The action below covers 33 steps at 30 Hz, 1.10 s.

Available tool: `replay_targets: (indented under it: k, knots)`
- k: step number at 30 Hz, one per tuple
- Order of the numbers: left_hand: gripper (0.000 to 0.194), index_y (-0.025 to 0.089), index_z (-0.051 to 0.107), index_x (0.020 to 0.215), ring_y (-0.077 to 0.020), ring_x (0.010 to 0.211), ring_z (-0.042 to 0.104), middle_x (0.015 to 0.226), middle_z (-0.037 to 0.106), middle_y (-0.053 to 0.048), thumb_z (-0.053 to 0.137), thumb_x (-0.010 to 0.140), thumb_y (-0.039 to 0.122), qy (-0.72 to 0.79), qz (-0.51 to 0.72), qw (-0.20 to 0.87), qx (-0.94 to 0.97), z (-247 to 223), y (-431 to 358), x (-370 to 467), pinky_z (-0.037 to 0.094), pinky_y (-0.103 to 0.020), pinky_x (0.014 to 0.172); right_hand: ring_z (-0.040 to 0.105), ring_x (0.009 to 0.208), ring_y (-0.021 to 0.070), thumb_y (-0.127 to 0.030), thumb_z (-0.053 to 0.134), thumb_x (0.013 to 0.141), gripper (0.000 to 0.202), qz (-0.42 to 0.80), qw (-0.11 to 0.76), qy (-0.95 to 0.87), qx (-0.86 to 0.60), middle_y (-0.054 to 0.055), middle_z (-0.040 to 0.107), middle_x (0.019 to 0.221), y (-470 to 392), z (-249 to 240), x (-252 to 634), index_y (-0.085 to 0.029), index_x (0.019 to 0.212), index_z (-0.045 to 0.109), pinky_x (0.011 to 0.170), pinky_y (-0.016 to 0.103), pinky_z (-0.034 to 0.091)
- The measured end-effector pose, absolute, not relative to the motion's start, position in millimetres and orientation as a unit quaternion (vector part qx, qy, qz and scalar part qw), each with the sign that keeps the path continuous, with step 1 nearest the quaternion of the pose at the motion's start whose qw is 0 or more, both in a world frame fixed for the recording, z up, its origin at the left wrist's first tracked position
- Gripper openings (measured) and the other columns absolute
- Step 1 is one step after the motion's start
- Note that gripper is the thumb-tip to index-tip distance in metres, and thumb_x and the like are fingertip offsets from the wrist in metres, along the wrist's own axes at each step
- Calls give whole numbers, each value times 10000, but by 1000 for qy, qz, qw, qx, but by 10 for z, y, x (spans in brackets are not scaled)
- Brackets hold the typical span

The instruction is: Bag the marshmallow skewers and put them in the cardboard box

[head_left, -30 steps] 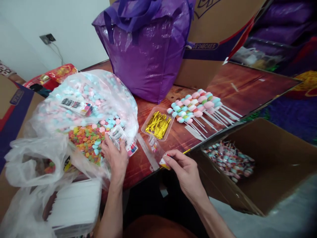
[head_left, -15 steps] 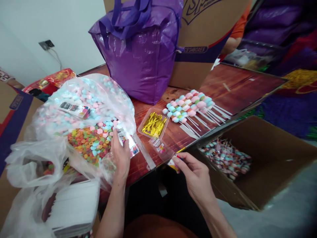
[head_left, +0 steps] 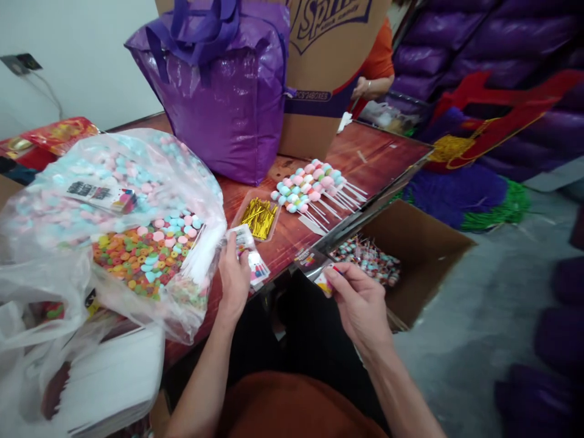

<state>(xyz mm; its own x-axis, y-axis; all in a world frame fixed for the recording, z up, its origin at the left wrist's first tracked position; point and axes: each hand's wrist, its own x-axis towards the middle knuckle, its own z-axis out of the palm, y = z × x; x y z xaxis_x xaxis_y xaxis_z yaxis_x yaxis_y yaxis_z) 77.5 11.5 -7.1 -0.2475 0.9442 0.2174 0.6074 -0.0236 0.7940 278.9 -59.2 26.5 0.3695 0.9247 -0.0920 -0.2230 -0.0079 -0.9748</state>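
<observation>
My left hand [head_left: 235,277] is closed on a stack of printed plastic packets [head_left: 250,255], at the table's front edge beside the open bag of candies [head_left: 141,249]. My right hand [head_left: 360,298] pinches the end of a clear printed packet [head_left: 314,264] over my lap. Gold twist ties [head_left: 260,218] lie in a small clear tray behind the hands. Sticks threaded with pink, blue and white candies [head_left: 310,185] lie in a row to the right of the tray. Another stack of packets [head_left: 103,196] rests on the candy bag.
A large purple bag [head_left: 223,103] and a printed carton [head_left: 314,121] stand at the back of the table. An open cardboard box [head_left: 424,261] holding candy sticks is at the right. A person in an orange sleeve [head_left: 379,55] is beyond. White sticks [head_left: 109,377] lie front left.
The view has swung right. My left hand has lifted the packet stack away from the candy bag, toward my right hand. The yellow strip at my right hand no longer shows.
</observation>
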Motion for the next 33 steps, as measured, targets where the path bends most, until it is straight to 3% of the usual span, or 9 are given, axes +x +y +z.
replay_targets:
  k: [4,7,9,11,13,17,22,28,33]
  knots:
    - [520,139,540,1373,-357,1243,495,1266,519,-203,583,856,177,710,363,82,598,18,-10,670,393,-543,1061,490,569,105,-375,801,752,223,461,629,-327,-535,-6,615,647,-654,277,2808,-175,760,702,519,229,387]
    - [408,166,643,1254,-354,1244,463,1326,477,-190,622,864,284,709,414,63,567,121,-233,664,370,-544,1065,483,556,99,-375,812,734,233,465,641,-314,-523,-12,604,633,-673,310,2790,-176,742,691,506,222,380]
    - [305,173,723,1076,-291,1096,553,1148,585,-147,591,895,380,671,479,170,540,194,-420,743,435,-464,995,477,547,98,-372,813,728,231,475,648,-304,-511,-17,597,630,-678,333,2753,-182,736,681,500,222,375]
    - [403,160,760,853,-226,846,607,885,664,-114,543,915,493,576,441,438,532,257,-595,884,488,-377,829,482,549,101,-376,800,739,227,479,649,-309,-504,-18,598,638,-688,345,2703,-186,740,676,508,228,383]
    - [554,150,785,908,-201,793,611,897,707,-134,475,918,609,470,369,666,446,300,-714,1050,475,-323,716,499,564,108,-381,775,769,218,474,639,-337,-503,-16,607,652,-711,343,2653,-188,750,677,534,235,405]
    - [502,183,777,1014,-138,809,592,977,714,-94,711,765,614,373,436,781,246,326,-714,1280,453,-239,693,541,626,128,-373,721,830,200,451,589,-427,-518,-9,629,695,-791,318,2620,-188,765,680,608,247,446]
    - [315,144,752,766,-98,690,567,795,688,-32,903,599,363,390,512,741,190,255,-576,1316,448,-217,669,483,598,124,-403,693,843,259,437,553,-452,-547,-20,558,648,-851,265,2648,-182,720,639,568,241,406]
    - [373,139,630,623,-81,569,448,584,534,33,758,781,452,486,594,567,299,150,-572,1456,390,-217,582,371,562,111,-439,556,923,408,408,549,-446,-577,-38,414,582,-764,200,2512,-197,604,476,521,241,322]
    - [362,149,632,690,-81,583,449,640,539,30,773,748,478,462,592,612,248,257,-433,1468,395,-208,564,352,560,114,-458,513,942,444,387,545,-456,-587,-41,376,584,-631,202,2572,-212,592,398,522,248,306]
